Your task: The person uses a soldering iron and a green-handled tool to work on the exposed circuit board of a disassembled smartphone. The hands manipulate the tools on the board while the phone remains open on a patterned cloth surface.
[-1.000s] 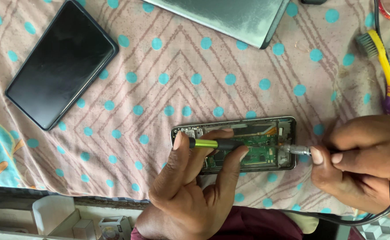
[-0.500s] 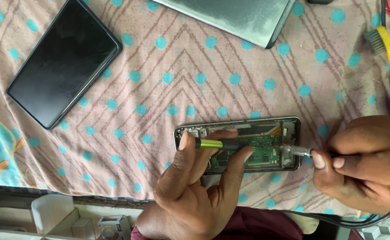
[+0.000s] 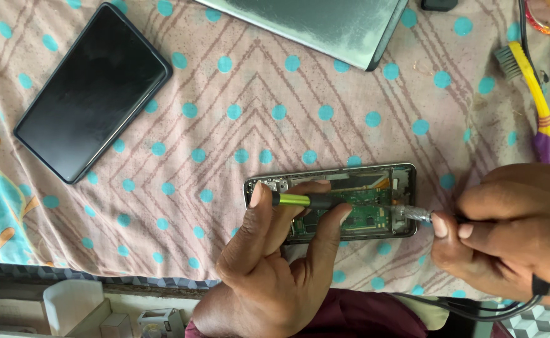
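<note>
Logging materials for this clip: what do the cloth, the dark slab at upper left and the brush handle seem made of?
Cloth: woven fabric, matte, visibly creased, printed with dots.
Dark slab: probably glass, glossy with faint reflections, in a dark rim.
Brush handle: likely plastic, smooth, yellow, purple at the end.

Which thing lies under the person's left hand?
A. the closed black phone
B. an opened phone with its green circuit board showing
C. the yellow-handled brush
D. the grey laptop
B: the left hand holds a green-tipped tool over the opened phone, whose green circuit board shows.
</note>
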